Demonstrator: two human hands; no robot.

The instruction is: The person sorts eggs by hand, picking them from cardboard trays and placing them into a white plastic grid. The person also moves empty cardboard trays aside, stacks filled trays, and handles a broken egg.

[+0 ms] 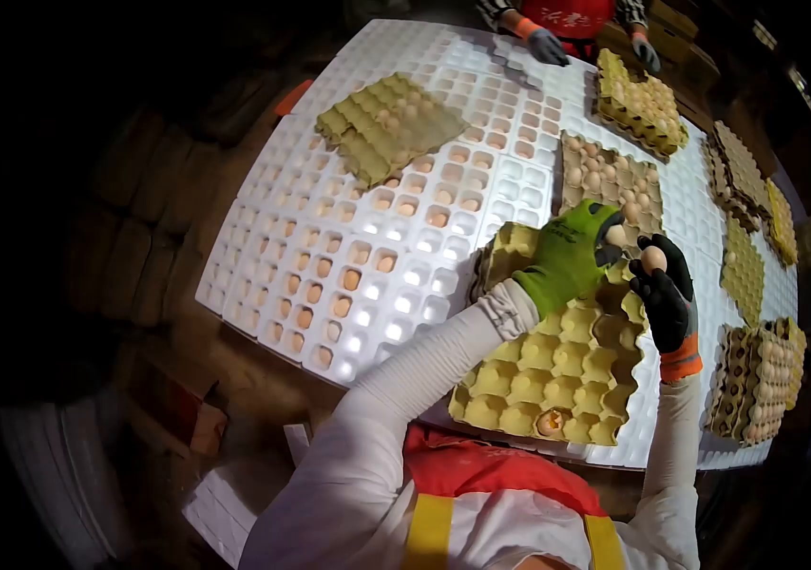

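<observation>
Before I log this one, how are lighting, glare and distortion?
Head view: corners black, fisheye-like bending; head view: bright glare on the glossy white plastic trays; head view: green-gloved left hand and black-gloved right hand fairly sharp.

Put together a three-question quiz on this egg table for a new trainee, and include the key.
1. True or false: the wearer's left hand and right hand are in gloves of the same main colour.

2. Multiple choice: what sits in a cup of the yellow tray, near the edge closest to the wearer?
A) A whole egg
B) A broken egg
C) A spoon

3. Fill in the blank: the wearer's right hand holds an ____.

Key:
1. False: the left glove is mainly green, the right mainly black.
2. B, a broken egg.
3. egg.
</observation>
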